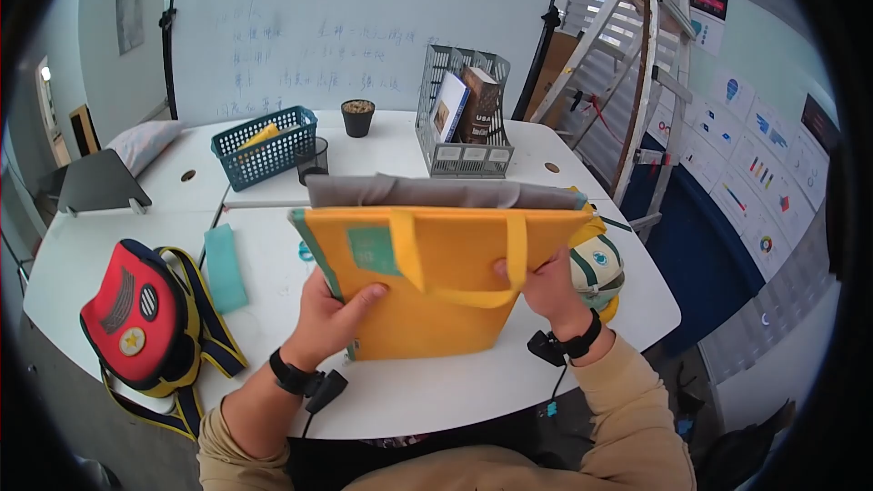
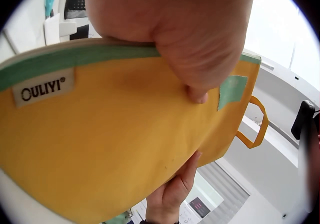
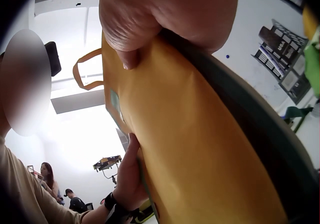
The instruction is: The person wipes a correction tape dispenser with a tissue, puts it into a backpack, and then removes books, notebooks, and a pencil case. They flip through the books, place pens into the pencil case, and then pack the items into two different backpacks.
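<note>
A yellow document bag [image 1: 427,332] with green edging, a green patch [image 1: 364,248] and yellow strap handles [image 1: 517,250] is held upright over the table. My left hand [image 1: 332,316] grips its left edge, thumb lying on the front face and fingers hidden behind. On the opposite edge, my right hand [image 1: 555,295] grips the bag close to one handle, its thumb on the front. Grey material [image 1: 409,191] shows along the top, behind the yellow front. In the left wrist view, a cloth label [image 2: 44,89] reading OULIYI is sewn near the green trim.
A red backpack [image 1: 136,318] and a teal pouch [image 1: 225,268] lie at left. Behind the bag stand a basket [image 1: 264,150], a mesh cup [image 1: 312,159], a potted plant [image 1: 358,118] and a file rack [image 1: 468,162] with books. A white-and-green bag [image 1: 598,264] sits at right.
</note>
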Motion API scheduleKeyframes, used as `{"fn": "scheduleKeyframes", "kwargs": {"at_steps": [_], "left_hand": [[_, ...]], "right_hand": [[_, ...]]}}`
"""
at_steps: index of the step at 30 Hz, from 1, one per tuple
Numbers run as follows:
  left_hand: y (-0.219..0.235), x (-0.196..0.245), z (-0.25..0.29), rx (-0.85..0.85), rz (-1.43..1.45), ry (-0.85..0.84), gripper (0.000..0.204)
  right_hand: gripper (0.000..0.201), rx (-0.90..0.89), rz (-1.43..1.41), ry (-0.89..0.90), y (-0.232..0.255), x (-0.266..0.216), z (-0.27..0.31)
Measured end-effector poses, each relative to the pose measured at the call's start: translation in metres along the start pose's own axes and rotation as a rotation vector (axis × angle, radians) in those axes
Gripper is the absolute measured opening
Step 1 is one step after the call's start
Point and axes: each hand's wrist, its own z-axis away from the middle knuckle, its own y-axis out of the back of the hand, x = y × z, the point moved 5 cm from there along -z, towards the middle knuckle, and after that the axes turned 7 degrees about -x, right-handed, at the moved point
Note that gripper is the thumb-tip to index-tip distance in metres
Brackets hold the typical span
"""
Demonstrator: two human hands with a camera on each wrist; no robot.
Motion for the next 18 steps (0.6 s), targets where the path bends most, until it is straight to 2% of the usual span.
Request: {"fn": "scheduleKeyframes", "kwargs": {"at_steps": [1, 2, 5, 8, 10, 13, 14, 17, 18], "left_hand": [[-0.001, 0.001, 0.001, 0.015, -0.034, 0.003, 0.037], [-0.002, 0.001, 0.002, 0.031, -0.066, 0.005, 0.035], [-0.002, -0.001, 0.003, 0.069, -0.09, -0.022, 0.032], [-0.005, 0.001, 0.001, 0.06, -0.054, -0.034, 0.036], [-0.006, 0.0, 0.001, 0.036, -0.055, -0.011, 0.043], [-0.019, -0.004, -0.002, -0.076, 0.094, 0.062, 0.052], [-0.023, -0.004, -0.006, -0.122, 0.074, 0.041, 0.055], [-0.02, -0.028, -0.001, -0.18, 0.021, 0.242, 0.053], [-0.021, -0.027, -0.003, -0.199, -0.034, 0.255, 0.056]], "right_hand": [[0.044, 0.005, -0.031, -0.007, -0.002, 0.002, 0.004], [0.043, -0.015, 0.103, -0.028, -0.004, 0.003, 0.009], [0.043, -0.184, 0.146, -0.157, -0.007, -0.004, 0.018], [0.041, -0.114, 0.189, -0.124, -0.006, -0.011, 0.021], [0.038, -0.04, 0.202, -0.137, 0.001, -0.016, 0.021], [0.035, 0.103, 0.216, -0.118, 0.02, -0.026, 0.011], [0.034, 0.156, 0.221, -0.106, 0.029, -0.03, 0.005], [0.033, 0.385, 0.193, 0.003, 0.068, -0.041, -0.022], [0.034, 0.455, 0.193, 0.041, 0.085, -0.045, -0.034]]}}
